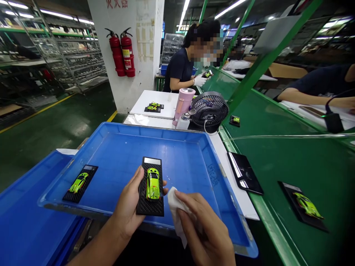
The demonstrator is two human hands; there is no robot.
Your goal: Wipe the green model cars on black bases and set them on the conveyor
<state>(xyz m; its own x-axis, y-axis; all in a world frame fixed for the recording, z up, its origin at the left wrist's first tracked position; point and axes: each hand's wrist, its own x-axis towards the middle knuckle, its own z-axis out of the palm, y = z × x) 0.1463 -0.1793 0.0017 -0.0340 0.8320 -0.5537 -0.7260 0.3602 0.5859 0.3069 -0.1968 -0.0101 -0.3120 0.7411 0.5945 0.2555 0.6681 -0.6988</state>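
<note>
right hand, cloth over tray rim; left hand, model car

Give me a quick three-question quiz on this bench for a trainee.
1. Which hand holds the lime-green model car on its black base: the left hand or the right hand?
2. True or false: the desk fan stands inside the blue tray.
3. What does the right hand hold: A) a white cloth, B) a screwdriver, C) a phone?

Key: 1. The left hand. 2. False: the fan stands beyond the tray. 3. A.
</note>
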